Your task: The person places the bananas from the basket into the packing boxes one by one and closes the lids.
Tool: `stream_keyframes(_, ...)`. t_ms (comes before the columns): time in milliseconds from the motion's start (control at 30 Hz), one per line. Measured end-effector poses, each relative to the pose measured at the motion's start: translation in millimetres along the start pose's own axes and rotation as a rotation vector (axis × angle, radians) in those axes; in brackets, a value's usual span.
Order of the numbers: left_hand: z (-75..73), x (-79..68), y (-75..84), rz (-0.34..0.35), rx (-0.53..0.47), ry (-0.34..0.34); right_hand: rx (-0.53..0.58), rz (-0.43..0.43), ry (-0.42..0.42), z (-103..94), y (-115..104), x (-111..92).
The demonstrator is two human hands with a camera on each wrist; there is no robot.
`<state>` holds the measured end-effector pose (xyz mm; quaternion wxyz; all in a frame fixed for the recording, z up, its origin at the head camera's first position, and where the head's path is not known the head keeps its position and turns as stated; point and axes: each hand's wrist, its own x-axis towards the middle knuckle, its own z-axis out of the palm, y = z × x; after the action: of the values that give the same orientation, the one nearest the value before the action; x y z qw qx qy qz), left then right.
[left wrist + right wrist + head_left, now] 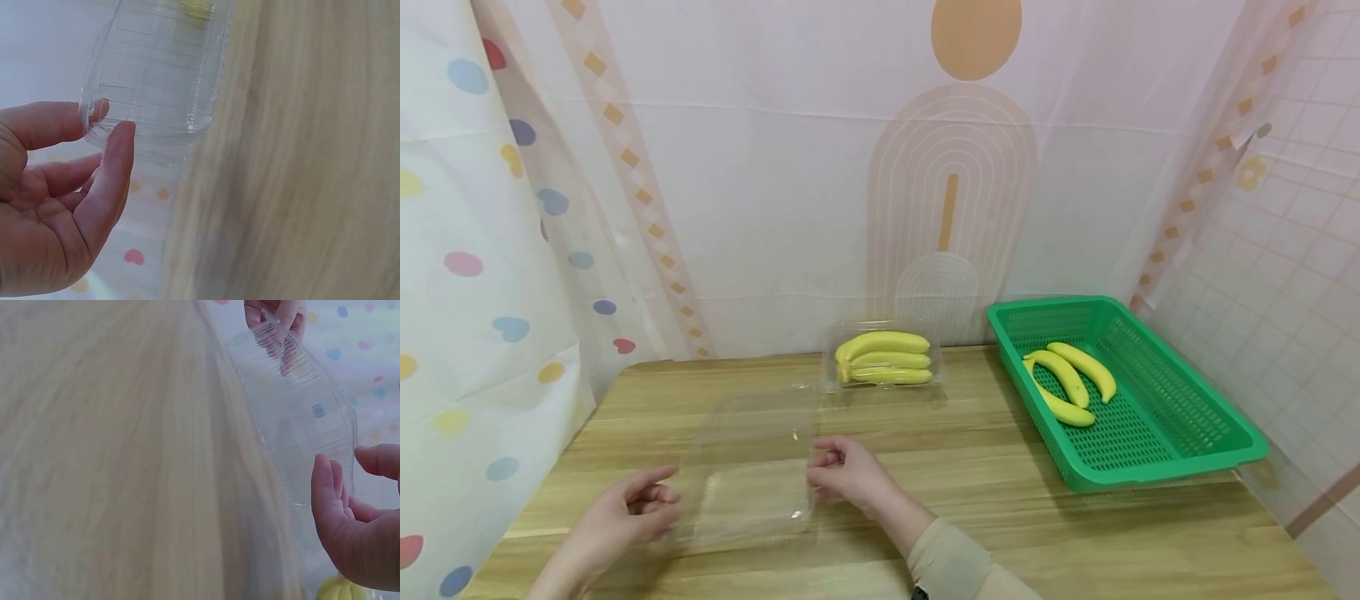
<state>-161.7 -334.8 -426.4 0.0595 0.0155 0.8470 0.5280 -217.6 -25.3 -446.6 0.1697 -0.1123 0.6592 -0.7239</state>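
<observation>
- Your left hand (625,508): thumb and finger narrow, pinching the left side of the container; the left wrist view shows plastic between the tips.
- Your right hand (850,475): fingers bent about the container's right side, with the plastic edge between thumb and fingers in the right wrist view.
- Clear, ribbed, thin-walled plastic container (752,492): located between your two hands, above the left part of the table. Its outline runs front to back, the far end leaning slightly right. Blurred; contact with the tabletop cannot be told.
- Brown wood-grain table (970,517): beneath your hands.
- Green rectangular mesh-walled plastic basket (1172,408): at your right, long axis slanting from far left to near right. Yellow curved bananas (1063,375) lie at its left side.
- Clear plastic box (880,387): at the table's far edge, long axis left to right, holding a yellow banana bunch (891,360), stem end left.
</observation>
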Motion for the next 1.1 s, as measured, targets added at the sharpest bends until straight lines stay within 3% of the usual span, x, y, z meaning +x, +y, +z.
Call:
stream_keyframes(233, -7.3, -7.1, -0.3, 0.079, -0.021, 0.046, -0.023, -0.048, 0.017, 7.5, -12.4, -5.4)
stream_keyframes(433, -10.4, -12.9, 8.9, 0.164, -0.016, 0.109, -0.042, -0.105, 0.025, 8.6, -24.6, -10.9)
stream_keyframes(700, -4.2, -15.9, 41.7, 0.192, 0.113, 0.185, -0.061, -0.223, 0.031, 0.0, -48.8, -19.0)
stream_keyframes(933, 3.3, -12.5, 70.9, 0.207, 0.136, 0.229, -0.075, -0.324, 0.057, -15.1, -63.5, -24.3)
stream_keyframes(1100, 14.1, -5.7, 87.3, 0.316, 0.083, 0.272, -0.074, -0.355, 0.099, -28.0, -71.6, -29.2)
